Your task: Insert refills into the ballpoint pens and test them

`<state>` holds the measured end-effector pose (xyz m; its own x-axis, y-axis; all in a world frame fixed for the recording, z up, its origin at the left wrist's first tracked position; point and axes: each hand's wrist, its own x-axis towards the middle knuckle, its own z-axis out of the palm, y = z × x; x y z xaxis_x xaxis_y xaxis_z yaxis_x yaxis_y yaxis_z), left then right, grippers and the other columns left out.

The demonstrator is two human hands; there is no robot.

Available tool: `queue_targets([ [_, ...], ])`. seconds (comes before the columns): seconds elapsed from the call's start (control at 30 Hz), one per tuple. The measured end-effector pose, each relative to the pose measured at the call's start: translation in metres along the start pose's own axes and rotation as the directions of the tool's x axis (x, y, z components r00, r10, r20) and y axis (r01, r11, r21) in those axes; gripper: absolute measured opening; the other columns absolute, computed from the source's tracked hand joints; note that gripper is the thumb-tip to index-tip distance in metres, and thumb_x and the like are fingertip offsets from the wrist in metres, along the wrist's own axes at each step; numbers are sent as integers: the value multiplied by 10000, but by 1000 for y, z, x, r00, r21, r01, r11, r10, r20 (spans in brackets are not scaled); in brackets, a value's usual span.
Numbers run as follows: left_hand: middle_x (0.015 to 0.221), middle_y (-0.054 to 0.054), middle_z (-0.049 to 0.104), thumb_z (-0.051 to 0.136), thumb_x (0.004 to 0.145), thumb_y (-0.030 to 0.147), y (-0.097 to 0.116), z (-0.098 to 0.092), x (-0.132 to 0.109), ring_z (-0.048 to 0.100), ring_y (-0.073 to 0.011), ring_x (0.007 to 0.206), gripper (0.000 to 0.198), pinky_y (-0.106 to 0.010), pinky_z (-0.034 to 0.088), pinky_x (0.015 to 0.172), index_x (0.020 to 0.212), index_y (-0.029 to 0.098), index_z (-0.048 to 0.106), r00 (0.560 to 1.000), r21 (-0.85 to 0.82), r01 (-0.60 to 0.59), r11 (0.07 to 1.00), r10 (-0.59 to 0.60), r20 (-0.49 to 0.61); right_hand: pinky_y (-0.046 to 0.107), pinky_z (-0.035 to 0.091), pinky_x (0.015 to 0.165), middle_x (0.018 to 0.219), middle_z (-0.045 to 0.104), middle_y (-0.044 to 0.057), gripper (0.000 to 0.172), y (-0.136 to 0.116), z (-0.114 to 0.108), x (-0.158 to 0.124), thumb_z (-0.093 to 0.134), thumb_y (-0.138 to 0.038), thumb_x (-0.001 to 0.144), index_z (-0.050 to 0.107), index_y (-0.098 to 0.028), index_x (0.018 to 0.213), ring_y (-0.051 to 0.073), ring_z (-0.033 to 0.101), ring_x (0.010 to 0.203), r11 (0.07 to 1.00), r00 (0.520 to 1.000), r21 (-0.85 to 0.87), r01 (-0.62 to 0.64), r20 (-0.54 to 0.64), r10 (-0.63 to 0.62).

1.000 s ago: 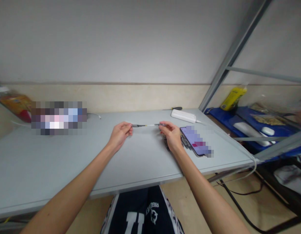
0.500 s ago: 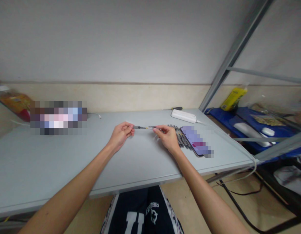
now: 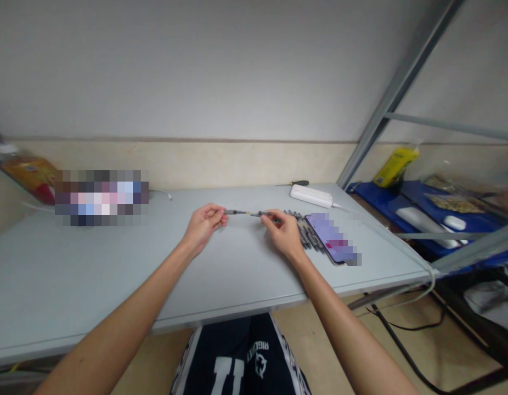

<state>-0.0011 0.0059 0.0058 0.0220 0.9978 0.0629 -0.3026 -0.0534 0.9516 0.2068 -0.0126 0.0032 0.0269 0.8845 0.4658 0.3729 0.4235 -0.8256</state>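
My left hand [image 3: 204,225] pinches the left end of a thin grey pen part [image 3: 235,212] above the grey table [image 3: 93,274]. Facing it, my right hand [image 3: 281,231] pinches a dark pen barrel [image 3: 263,214]. The two pieces meet tip to tip between my hands, with a short pale stretch at the joint. A row of several dark pens [image 3: 304,233] lies on the table just right of my right hand, beside a phone [image 3: 331,239] with a lit screen.
A white power adapter [image 3: 310,195] with its cable lies at the back right, a black-and-yellow screwdriver [image 3: 297,183] behind it. A blurred-out object sits at the back left. A metal frame post [image 3: 385,104] and a blue shelf [image 3: 422,219] with clutter stand at the right.
My right hand has moved left toward my left hand, closing the gap between the two pen pieces. The row of pens it covered now shows.
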Motion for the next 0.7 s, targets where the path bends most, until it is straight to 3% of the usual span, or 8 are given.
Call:
queue_targets([
  [0.17, 590, -16, 634, 771, 565, 289, 1, 0, -1, 561, -86, 531, 293, -215, 444, 565, 730, 123, 596, 998, 21, 47, 999, -48, 38, 232, 350, 486, 548, 548, 4, 307, 0, 0, -1, 520, -363, 802, 572, -162, 576, 110, 459, 497, 999, 996, 27, -25, 86, 23],
  [0.27, 558, -2, 600, 753, 590, 273, 2, 1, -2, 530, -75, 504, 253, -198, 420, 528, 719, 120, 597, 995, 10, 67, 998, -68, 68, 227, 366, 498, 598, 568, 1, 203, -2, 0, -1, 570, -353, 774, 621, -163, 723, 120, 491, 543, 999, 1000, 38, 2, 31, -3],
  [0.37, 547, -1, 582, 741, 605, 250, 3, 2, -3, 515, -73, 496, 220, -198, 413, 519, 702, 119, 594, 995, -1, 70, 998, -69, 65, 229, 401, 537, 694, 615, 15, 247, -3, -1, -2, 591, -335, 770, 637, -180, 956, 136, 541, 625, 998, 999, 21, 51, -2, -51],
  [0.5, 553, -9, 581, 736, 611, 241, 3, 1, -2, 512, -76, 487, 211, -205, 404, 507, 694, 116, 588, 995, 12, 90, 996, -90, 52, 253, 425, 590, 823, 683, 61, 210, -4, -1, -3, 549, -338, 804, 680, -182, 854, 149, 573, 669, 997, 997, -33, 70, 25, -69],
  [0.6, 565, -14, 593, 741, 612, 251, 0, 0, -2, 525, -81, 498, 219, -212, 412, 520, 703, 115, 594, 995, 34, 73, 997, -75, 61, 249, 417, 549, 697, 666, 51, 248, -2, 0, -3, 558, -375, 794, 682, -160, 803, 141, 554, 580, 1000, 999, 18, 15, 45, -15],
  [0.7, 584, -19, 614, 748, 607, 261, -3, 0, -2, 545, -92, 517, 233, -221, 423, 539, 719, 119, 602, 995, 62, 43, 997, -48, 87, 234, 364, 466, 467, 542, -5, 330, -3, 1, -4, 508, -425, 821, 675, -151, 745, 113, 463, 433, 997, 996, 47, -57, 66, 54],
])
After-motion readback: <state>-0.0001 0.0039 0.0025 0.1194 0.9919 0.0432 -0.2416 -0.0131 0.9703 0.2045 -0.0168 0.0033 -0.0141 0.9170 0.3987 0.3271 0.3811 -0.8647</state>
